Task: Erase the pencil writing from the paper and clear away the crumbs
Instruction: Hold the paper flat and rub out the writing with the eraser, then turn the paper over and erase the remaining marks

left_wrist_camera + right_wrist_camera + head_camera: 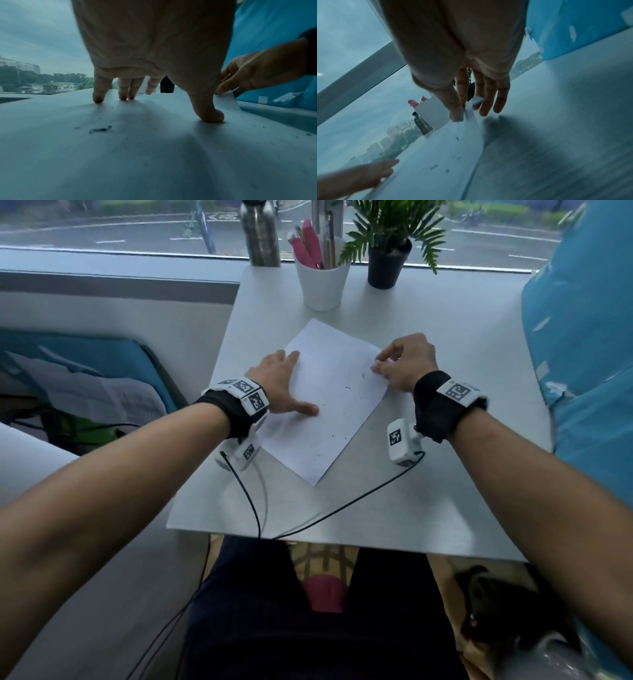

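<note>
paper (329, 405) lies skewed mid-counter (445, 491). left hand (279, 385) flat on its left edge, fingers (98, 93) spread and straight. right hand (407, 362) pinches right edge, lifting it; only the right wrist view shows this. crumbs (347, 387) scattered on sheet. white cup (322, 282) beyond far corner; near counter bare.

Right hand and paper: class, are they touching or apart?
Touching. In the right wrist view the right hand pinches the paper at its edge between thumb and fingers, lifting it; the left wrist view shows that edge curled up.
</note>
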{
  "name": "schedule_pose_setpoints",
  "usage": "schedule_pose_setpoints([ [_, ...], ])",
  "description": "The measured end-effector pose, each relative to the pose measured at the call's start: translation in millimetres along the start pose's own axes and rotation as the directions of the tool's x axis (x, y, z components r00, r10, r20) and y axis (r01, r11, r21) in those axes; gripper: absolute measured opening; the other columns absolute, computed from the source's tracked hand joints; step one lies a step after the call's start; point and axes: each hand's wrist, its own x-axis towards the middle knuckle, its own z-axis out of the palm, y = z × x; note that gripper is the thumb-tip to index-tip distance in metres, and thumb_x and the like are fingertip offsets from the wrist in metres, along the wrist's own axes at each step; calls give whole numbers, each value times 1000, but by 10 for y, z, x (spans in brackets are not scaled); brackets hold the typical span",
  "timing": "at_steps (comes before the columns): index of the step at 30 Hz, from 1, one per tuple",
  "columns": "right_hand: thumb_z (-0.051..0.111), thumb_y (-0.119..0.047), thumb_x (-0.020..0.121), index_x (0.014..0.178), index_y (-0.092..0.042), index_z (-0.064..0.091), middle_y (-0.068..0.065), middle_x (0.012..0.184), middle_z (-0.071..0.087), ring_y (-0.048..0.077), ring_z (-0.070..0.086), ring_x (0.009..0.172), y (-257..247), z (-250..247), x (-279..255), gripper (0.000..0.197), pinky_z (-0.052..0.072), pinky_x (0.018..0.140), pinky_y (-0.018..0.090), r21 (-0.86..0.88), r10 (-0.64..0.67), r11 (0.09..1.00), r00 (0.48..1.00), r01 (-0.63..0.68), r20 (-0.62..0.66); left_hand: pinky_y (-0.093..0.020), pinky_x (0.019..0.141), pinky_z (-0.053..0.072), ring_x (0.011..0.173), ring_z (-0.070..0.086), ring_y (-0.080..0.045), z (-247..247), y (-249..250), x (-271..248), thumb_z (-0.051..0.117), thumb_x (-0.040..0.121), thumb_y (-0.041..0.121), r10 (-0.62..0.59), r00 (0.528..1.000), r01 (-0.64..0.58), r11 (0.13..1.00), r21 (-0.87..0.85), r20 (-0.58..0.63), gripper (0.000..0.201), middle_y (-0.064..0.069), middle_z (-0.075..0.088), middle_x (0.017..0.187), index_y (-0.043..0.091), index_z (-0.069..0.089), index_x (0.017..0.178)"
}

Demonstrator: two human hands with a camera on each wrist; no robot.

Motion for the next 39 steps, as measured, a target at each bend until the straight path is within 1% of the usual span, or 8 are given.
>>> schedule_pose_setpoints([
  [6, 77, -20, 77, 89, -9, 77, 2, 90, 68, -2, 52, 63, -290, -192, -140, 16, 35, 55, -3, 69, -211, 972, 966, 223, -151, -40, 118, 24, 145, 26, -29, -161, -69, -9, 76, 72, 62, -52, 995, 34, 981, -192, -86, 117, -11, 25, 159, 12, 10, 156],
  [12, 78, -24, 75, 86, -13, 77, 1, 93, 68, 8, 66, 75, -755, -466, -371, 15, 51, 64, 22, 239, -438, 821, 841, 518, -317, -36, 117, 29, 142, 35, -19, -586, -294, -40, 80, 79, 39, -195, 955, 32, 816, -577, -223, 107, -3, 33, 157, 17, 10, 157],
  [16, 80, -21, 76, 88, -11, 76, 3, 93, 68, 6, 66, 72, -959, -648, -488, 16, 44, 59, 21, 362, -458, 717, 794, 596, -400, -33, 106, 44, 119, 58, -15, -836, -336, -205, 84, 76, 20, -176, 913, -159, 676, -720, -367, 75, 0, 61, 130, 11, 45, 139],
  [19, 80, -20, 77, 89, -9, 76, 2, 93, 65, -2, 60, 67, -1066, -712, -606, 17, 44, 60, 15, 339, -512, 684, 756, 646, -408, -33, 94, 53, 103, 66, -16, -935, -363, -360, 83, 77, 18, -224, 907, -176, 566, -806, -356, 45, -4, 68, 118, 8, 61, 115],
  [24, 80, -23, 75, 89, -14, 76, 2, 94, 64, 11, 66, 80, -1067, -852, -691, 17, 53, 69, 22, 348, -480, 671, 741, 655, -470, -9, 57, 49, 72, 63, -6, -973, -370, -593, 73, 87, 15, -274, 854, -251, 528, -811, -443, 25, -8, 69, 99, -1, 69, 107],
  [28, 81, -25, 75, 90, -17, 76, -3, 93, 62, 9, 64, 80, -1032, -894, -776, 17, 50, 67, 19, 320, -509, 672, 730, 668, -456, -28, 74, 57, 79, 69, -12, -941, -418, -723, 77, 84, 18, -268, 833, -311, 497, -810, -484, 11, -4, 73, 97, 13, 72, 93],
  [33, 81, -26, 74, 90, -19, 76, -1, 91, 65, 16, 66, 79, -1078, -971, -860, 18, 55, 69, 31, 318, -503, 666, 721, 675, -476, -40, 84, 58, 86, 71, -19, -920, -428, -768, 82, 77, 25, -264, 802, -379, 468, -799, -535, 11, -1, 76, 93, 21, 74, 82],
  [39, 79, -28, 76, 92, -16, 77, 2, 95, 64, 14, 67, 80, -1085, -1039, -888, 20, 55, 72, 22, 220, -539, 701, 706, 678, -459, -15, 59, 41, 55, 48, 2, -867, -361, -886, 74, 87, 24, -288, 742, -453, 451, -769, -606, 25, 17, 58, 58, 22, 60, 66],
])
